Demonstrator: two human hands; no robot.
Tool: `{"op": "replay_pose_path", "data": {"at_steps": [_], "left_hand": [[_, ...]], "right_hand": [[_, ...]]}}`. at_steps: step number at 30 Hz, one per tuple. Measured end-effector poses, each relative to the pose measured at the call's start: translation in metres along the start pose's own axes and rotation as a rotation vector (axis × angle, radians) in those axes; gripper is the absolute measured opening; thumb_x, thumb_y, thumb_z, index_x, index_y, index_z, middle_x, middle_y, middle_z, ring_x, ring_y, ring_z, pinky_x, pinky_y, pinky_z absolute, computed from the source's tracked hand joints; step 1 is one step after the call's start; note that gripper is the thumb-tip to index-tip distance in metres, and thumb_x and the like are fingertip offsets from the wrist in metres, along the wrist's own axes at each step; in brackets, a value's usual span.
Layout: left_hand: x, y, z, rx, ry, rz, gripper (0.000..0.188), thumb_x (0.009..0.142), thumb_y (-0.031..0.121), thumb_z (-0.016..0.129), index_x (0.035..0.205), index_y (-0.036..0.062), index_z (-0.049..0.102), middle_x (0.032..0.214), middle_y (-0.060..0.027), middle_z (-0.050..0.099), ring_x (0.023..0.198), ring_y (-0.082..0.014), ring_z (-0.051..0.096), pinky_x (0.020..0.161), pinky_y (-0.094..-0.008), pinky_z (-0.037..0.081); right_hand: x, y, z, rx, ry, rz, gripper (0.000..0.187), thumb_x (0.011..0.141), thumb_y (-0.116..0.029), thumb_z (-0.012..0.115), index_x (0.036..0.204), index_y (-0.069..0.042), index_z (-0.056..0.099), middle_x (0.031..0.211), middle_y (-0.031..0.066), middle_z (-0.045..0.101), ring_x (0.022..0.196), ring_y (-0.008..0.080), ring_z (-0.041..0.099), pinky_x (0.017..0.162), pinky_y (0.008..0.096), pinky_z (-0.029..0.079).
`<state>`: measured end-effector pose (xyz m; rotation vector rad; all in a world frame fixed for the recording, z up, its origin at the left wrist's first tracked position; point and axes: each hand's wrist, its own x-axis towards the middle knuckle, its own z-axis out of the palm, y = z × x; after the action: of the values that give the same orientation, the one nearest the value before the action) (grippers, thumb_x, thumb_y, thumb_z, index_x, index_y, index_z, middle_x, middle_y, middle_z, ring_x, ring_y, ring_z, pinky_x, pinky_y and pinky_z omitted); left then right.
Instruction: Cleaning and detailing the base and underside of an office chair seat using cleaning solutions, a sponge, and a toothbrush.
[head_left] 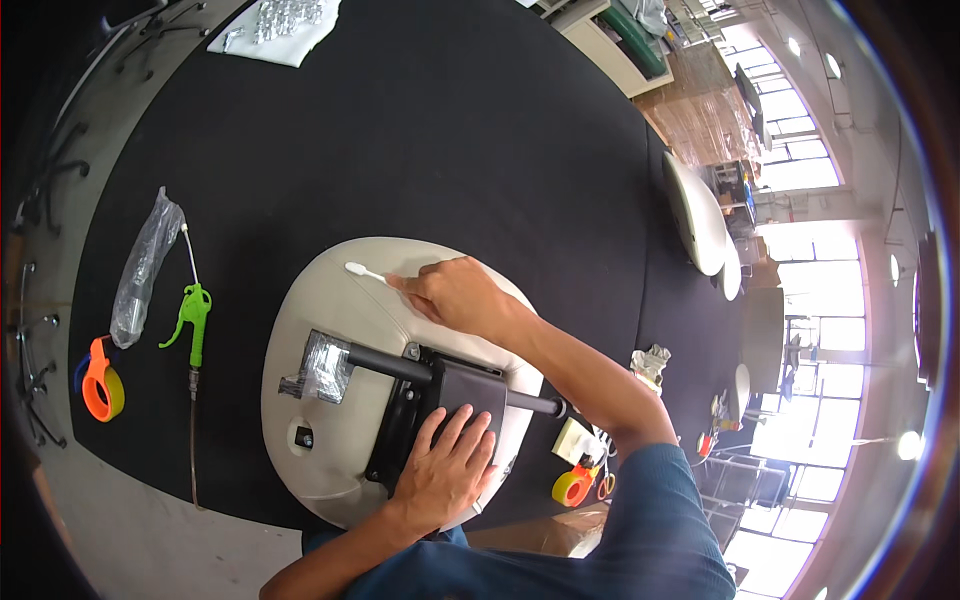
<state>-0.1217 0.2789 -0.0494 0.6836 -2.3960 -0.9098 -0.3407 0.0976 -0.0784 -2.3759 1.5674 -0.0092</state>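
A beige padded seat (pixel 330 290) lies in front of me with a black metal mechanism (pixel 470 388) on its upturned face. My right hand (pixel 455 295) is closed round a white toothbrush (pixel 365 271), whose head is over the seat's far part, close to a curved seam. Spread fingers of my left hand (pixel 445 475) lie flat on the mechanism's black cover. A black lever (pixel 390 362) sticks out to the left, its paddle end wrapped in clear plastic (pixel 325 366). On the right, a black rod (pixel 535 402) reaches past the seat's edge.
Left of the seat lie a green air blow gun (pixel 196 320) with its hose, a plastic-wrapped part (pixel 145 270) and an orange tape dispenser (pixel 100 380). Another orange tape roll (pixel 572 486) and scissors (pixel 606 486) are at the right. White sheeting with metal parts (pixel 285 20) lies far off.
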Motion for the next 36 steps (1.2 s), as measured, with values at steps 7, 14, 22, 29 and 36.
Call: {"op": "replay_pose_path", "data": {"at_steps": [7,14,22,29,36], "left_hand": [[0.000,-0.001,-0.001,-0.001,0.005,-0.002,0.045,0.094,0.036,0.080,0.127,0.0062,0.074,0.146,-0.0134,0.066,0.142,-0.0335,0.056,0.123,-0.0578,0.036],[0.004,0.000,0.000,0.021,-0.006,0.001,0.043,0.095,0.036,0.079,0.126,0.0063,0.075,0.146,-0.0129,0.066,0.142,-0.0327,0.056,0.123,-0.0579,0.036],[0.001,-0.001,-0.002,0.013,0.009,-0.007,0.044,0.094,0.037,0.080,0.126,0.0064,0.075,0.146,-0.0129,0.066,0.142,-0.0326,0.056,0.124,-0.0586,0.036],[0.001,-0.001,0.000,0.012,0.004,-0.007,0.044,0.093,0.036,0.081,0.125,0.0077,0.075,0.146,-0.0119,0.066,0.142,-0.0323,0.056,0.123,-0.0584,0.037],[0.002,-0.003,-0.002,0.020,0.011,-0.006,0.043,0.094,0.036,0.081,0.126,0.0078,0.075,0.146,-0.0114,0.066,0.141,-0.0319,0.058,0.123,-0.0574,0.037]], "right_hand": [[0.001,-0.013,-0.004,-0.058,-0.049,-0.112,0.041,0.099,-0.016,0.068,0.138,-0.016,0.077,0.080,0.0132,0.074,0.068,0.0339,0.072,0.063,0.0472,0.059],[0.047,-0.011,0.017,-0.118,0.006,0.015,0.030,0.101,-0.022,0.067,0.126,-0.017,0.083,0.071,0.0129,0.073,0.069,0.0355,0.074,0.066,0.0480,0.059],[0.024,0.011,-0.020,-0.068,-0.041,0.045,0.034,0.098,-0.020,0.069,0.130,-0.020,0.081,0.077,0.0158,0.075,0.070,0.0374,0.073,0.067,0.0490,0.059],[0.012,0.006,-0.002,0.017,-0.005,0.025,0.035,0.097,-0.019,0.069,0.129,-0.017,0.081,0.075,0.0159,0.074,0.069,0.0362,0.073,0.065,0.0489,0.059],[0.054,0.000,0.004,-0.042,-0.032,-0.020,0.034,0.096,-0.019,0.068,0.126,-0.016,0.082,0.075,0.0148,0.076,0.069,0.0369,0.073,0.067,0.0488,0.059]]}}
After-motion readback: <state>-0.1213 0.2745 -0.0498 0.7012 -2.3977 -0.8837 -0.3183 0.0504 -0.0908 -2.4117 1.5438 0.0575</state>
